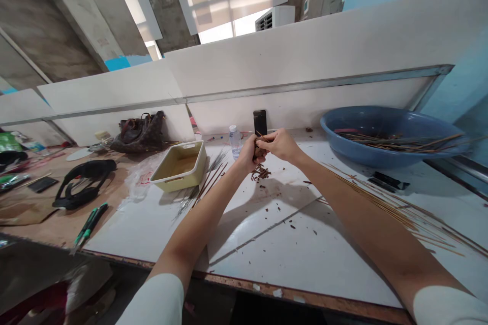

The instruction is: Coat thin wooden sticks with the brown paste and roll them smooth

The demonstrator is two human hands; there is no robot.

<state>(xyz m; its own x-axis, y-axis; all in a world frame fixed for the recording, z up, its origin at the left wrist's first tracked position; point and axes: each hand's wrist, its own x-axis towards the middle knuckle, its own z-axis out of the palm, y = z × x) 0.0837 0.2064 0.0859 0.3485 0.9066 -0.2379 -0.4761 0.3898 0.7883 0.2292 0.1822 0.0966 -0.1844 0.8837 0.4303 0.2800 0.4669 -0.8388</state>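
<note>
Both hands meet above the white tabletop near the back panel. My left hand [249, 153] is closed around a small dark brown lump [260, 152], partly covered by the fingers. Pressed up against it, my right hand [281, 144] makes a pinch; a thin brown tip shows by its fingertips, but what they grip is too small to make out. Short brown stick pieces [261, 172] lie in a loose pile just below the hands. Behind them a black phone [260, 122] leans upright on the panel, and a clear bottle [234, 143] stands to the left.
A yellow bin [179, 167] sits left, beside thin dark rods [209, 183]. At right, a large blue basin [385, 155] holds many sticks, with long tan sticks [366, 198] under my right forearm. Green-handled pliers [91, 222], a black headset [82, 183] and a handbag [140, 134] lie farther left.
</note>
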